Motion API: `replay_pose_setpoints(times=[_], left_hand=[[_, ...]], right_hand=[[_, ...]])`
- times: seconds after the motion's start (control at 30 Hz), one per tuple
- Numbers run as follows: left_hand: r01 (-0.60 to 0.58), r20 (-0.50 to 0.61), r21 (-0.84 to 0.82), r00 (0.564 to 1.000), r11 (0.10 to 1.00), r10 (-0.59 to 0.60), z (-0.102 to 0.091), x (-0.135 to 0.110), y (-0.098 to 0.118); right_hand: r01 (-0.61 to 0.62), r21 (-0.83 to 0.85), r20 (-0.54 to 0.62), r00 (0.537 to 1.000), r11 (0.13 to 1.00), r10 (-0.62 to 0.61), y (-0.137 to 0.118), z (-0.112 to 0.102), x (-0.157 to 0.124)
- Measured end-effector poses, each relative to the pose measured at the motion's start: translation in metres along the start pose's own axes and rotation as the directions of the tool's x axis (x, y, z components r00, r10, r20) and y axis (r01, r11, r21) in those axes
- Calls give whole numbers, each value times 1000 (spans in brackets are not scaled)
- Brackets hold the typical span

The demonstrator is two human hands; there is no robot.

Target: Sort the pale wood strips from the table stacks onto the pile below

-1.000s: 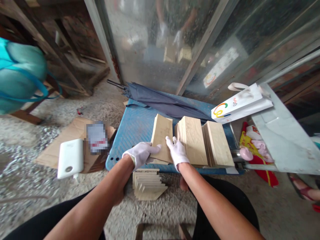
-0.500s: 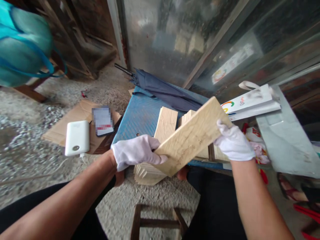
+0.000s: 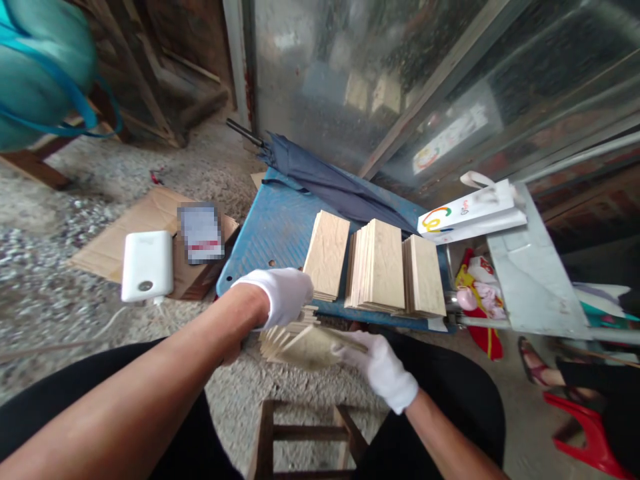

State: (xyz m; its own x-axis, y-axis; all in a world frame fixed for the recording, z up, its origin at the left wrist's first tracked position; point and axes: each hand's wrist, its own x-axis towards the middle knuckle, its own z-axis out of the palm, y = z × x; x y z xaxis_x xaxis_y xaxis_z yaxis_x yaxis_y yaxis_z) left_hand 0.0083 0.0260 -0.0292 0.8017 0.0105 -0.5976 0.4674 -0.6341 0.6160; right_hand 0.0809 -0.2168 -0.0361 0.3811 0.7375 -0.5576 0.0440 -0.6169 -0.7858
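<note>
Both my hands wear white gloves. My left hand [image 3: 280, 293] and my right hand [image 3: 383, 367] are closed on the two ends of a pale wooden board [image 3: 313, 345], held low over a fanned stack of boards [image 3: 280, 337] on the gravel floor. Above them, three stacks of the same boards [image 3: 380, 263] lean in a row on a blue metal table [image 3: 265, 240]. The board in my hands is blurred.
A folded dark umbrella [image 3: 325, 180] lies at the table's back. A white power bank [image 3: 147, 265] and a phone [image 3: 201, 233] rest on cardboard [image 3: 135, 223] to the left. A white paper bag [image 3: 470, 210], grey panel [image 3: 530, 267], wooden stool [image 3: 305, 433] and red plastic stool [image 3: 590, 427] surround me.
The board, taken off the left table stack and held up slantwise, has come down to the fanned stack on the floor. Both hands dropped with it.
</note>
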Motion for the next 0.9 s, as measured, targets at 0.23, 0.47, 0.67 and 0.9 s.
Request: replay_pose_setpoints(times=[0.23,0.47,0.67,0.9], left_hand=[[4,54,319,998,948,-22,-19,-18,20],[90,22,235,995,968,-98,-21,-22,17],[88,36,291,994,953,-102,-18,-18,18],[62,60,327,994,943,-86,-9,-3,12]], right_hand=[[58,55,110,992,997,-64,60,77,23],[77,67,16,997,995,-78,98,103,53],[78,-288,59,996,955,-63,114,109,65],[244,-741,214,969,626,-124,85,93,66]])
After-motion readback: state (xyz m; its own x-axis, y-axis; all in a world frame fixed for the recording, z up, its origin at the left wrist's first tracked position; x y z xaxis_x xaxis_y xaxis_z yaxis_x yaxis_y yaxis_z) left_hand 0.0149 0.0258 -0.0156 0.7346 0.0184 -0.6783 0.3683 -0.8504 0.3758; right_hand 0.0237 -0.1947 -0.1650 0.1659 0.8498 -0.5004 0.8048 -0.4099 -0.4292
